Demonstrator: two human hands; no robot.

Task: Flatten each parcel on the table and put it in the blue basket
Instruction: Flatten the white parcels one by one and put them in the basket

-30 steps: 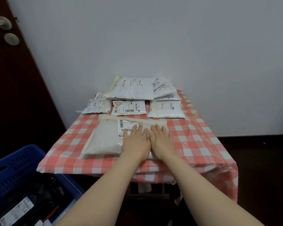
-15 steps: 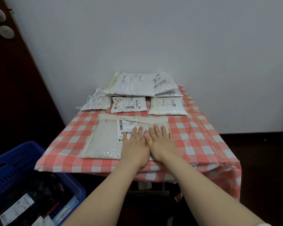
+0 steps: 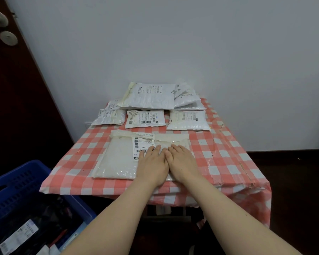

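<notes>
A large white parcel (image 3: 118, 155) with a barcode label lies flat at the front of the checked table (image 3: 226, 153). My left hand (image 3: 152, 163) and my right hand (image 3: 182, 162) press side by side on its right half, palms down, fingers straight. The blue basket (image 3: 13, 183) stands on the floor at the lower left, holding dark parcels with labels. Several more white parcels (image 3: 145, 118) lie in a row and a stack at the back of the table.
A white wall rises behind the table. A dark door (image 3: 9, 100) with a metal handle is on the left. The tablecloth hangs wrinkled over the right front corner. Dark floor lies to the right.
Both hands stay pressed on the large parcel and have slid a little forward along it. The view has shifted slightly.
</notes>
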